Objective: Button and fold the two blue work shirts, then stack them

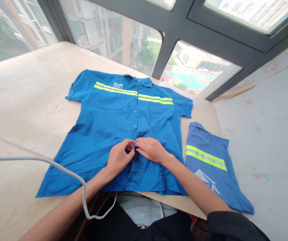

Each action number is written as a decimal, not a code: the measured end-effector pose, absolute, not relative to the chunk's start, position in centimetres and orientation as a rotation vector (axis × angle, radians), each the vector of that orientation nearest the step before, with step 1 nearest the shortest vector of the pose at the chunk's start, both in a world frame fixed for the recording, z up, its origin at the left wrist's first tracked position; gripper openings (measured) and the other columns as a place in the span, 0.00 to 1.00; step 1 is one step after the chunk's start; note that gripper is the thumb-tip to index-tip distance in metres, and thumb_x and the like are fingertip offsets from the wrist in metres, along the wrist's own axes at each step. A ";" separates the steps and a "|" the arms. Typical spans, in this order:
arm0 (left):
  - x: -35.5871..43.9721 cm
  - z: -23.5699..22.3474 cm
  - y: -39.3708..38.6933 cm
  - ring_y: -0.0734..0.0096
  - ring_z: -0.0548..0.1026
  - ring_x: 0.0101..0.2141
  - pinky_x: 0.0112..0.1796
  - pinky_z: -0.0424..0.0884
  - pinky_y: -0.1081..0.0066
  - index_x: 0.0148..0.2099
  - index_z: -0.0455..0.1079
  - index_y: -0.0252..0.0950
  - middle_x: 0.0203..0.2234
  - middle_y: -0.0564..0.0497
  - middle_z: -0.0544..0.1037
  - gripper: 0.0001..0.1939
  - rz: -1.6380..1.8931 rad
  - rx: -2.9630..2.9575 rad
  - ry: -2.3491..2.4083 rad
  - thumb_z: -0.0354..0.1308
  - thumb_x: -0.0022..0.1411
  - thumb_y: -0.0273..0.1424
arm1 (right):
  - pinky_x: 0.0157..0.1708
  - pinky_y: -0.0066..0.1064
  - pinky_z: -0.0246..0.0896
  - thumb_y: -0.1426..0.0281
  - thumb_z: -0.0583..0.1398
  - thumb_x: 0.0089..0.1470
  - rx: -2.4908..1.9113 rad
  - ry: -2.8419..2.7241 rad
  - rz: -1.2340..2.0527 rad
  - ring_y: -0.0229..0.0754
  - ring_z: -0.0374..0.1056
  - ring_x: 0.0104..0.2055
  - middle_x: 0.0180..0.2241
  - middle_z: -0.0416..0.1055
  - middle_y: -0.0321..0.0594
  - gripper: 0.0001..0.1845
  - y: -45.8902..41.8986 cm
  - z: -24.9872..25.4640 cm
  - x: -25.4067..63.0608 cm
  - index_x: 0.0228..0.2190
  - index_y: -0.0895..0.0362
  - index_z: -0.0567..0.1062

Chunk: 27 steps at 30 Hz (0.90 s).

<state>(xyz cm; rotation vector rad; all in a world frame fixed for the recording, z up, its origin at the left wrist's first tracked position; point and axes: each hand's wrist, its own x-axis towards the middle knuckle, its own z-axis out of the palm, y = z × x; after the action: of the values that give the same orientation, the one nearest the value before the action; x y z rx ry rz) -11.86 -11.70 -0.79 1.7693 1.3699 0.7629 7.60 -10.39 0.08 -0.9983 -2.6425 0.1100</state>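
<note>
A blue short-sleeved work shirt (101, 130) lies spread face up, its collar away from me and its hem at the near table edge. Yellow and grey reflective stripes cross its chest. Both my left hand (121, 152) and my right hand (150, 149) pinch the front placket below the middle, fingertips meeting and lifting the cloth slightly. The button or buttonhole at that spot is hidden by my fingers. Farther up the placket, several buttons (135, 111) show in a line.
A folded blue shirt (205, 159) with a reflective stripe lies at the right, partly under my right forearm. A white cable (66, 170) loops over my left forearm. Windows (114, 36) border the pale table (33, 100) at the back; a flowered wall (264, 140) stands at the right.
</note>
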 end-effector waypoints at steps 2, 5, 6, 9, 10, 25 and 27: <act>-11.9 -0.7 -11.8 0.70 0.78 0.33 0.38 0.72 0.70 0.45 0.70 0.39 0.32 0.54 0.80 0.13 0.816 1.663 1.334 0.57 0.55 0.26 | 0.40 0.33 0.65 0.69 0.59 0.63 -1.034 -2.669 0.158 0.44 0.70 0.44 0.45 0.74 0.46 0.10 -10.1 0.3 7.6 0.45 0.58 0.73; -11.9 -0.7 -11.8 0.71 0.78 0.31 0.37 0.73 0.70 0.41 0.69 0.39 0.31 0.55 0.80 0.10 0.872 1.576 1.317 0.58 0.55 0.29 | 0.42 0.34 0.66 0.70 0.60 0.61 -1.061 -2.689 0.187 0.45 0.70 0.46 0.49 0.71 0.47 0.09 -9.8 0.5 7.5 0.44 0.56 0.74; -11.9 -0.7 -11.9 0.71 0.78 0.31 0.36 0.73 0.71 0.40 0.68 0.39 0.30 0.55 0.79 0.09 0.887 1.561 1.314 0.58 0.55 0.29 | 0.42 0.33 0.66 0.70 0.60 0.61 -1.057 -2.696 0.200 0.44 0.70 0.46 0.50 0.70 0.47 0.07 -9.7 0.6 7.5 0.42 0.56 0.75; -11.9 -0.6 -11.9 0.72 0.78 0.30 0.34 0.72 0.72 0.38 0.67 0.39 0.29 0.55 0.79 0.07 0.917 1.517 1.297 0.59 0.54 0.31 | 0.44 0.33 0.66 0.71 0.59 0.62 -1.021 -2.714 0.238 0.44 0.70 0.47 0.53 0.69 0.47 0.05 -9.5 0.9 7.5 0.39 0.56 0.75; -11.9 -0.5 -11.9 0.72 0.77 0.30 0.34 0.72 0.72 0.37 0.67 0.39 0.29 0.55 0.79 0.07 0.922 1.505 1.292 0.59 0.54 0.31 | 0.45 0.33 0.66 0.71 0.59 0.62 -1.011 -2.718 0.249 0.44 0.69 0.48 0.54 0.68 0.47 0.05 -9.4 1.0 7.4 0.39 0.57 0.75; -12.1 -0.3 -11.7 0.70 0.78 0.31 0.34 0.72 0.72 0.37 0.70 0.39 0.30 0.54 0.80 0.02 0.856 1.712 1.322 0.56 0.61 0.29 | 0.34 0.31 0.56 0.71 0.59 0.62 -0.915 -2.684 0.099 0.40 0.63 0.35 0.34 0.70 0.40 0.06 -9.0 -0.2 7.9 0.34 0.57 0.76; -12.2 -0.3 -11.6 0.70 0.79 0.33 0.35 0.73 0.72 0.38 0.70 0.39 0.32 0.53 0.81 0.04 0.811 1.751 1.306 0.56 0.61 0.28 | 0.34 0.32 0.55 0.70 0.57 0.64 -0.878 -2.663 0.035 0.40 0.62 0.34 0.33 0.70 0.40 0.09 -9.1 -0.4 8.0 0.32 0.57 0.76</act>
<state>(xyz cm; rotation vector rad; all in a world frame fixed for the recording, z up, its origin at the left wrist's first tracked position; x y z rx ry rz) -12.17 -11.57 -0.29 1.7513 1.3064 0.8107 8.01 -9.11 -0.43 -0.8781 -2.6626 0.0347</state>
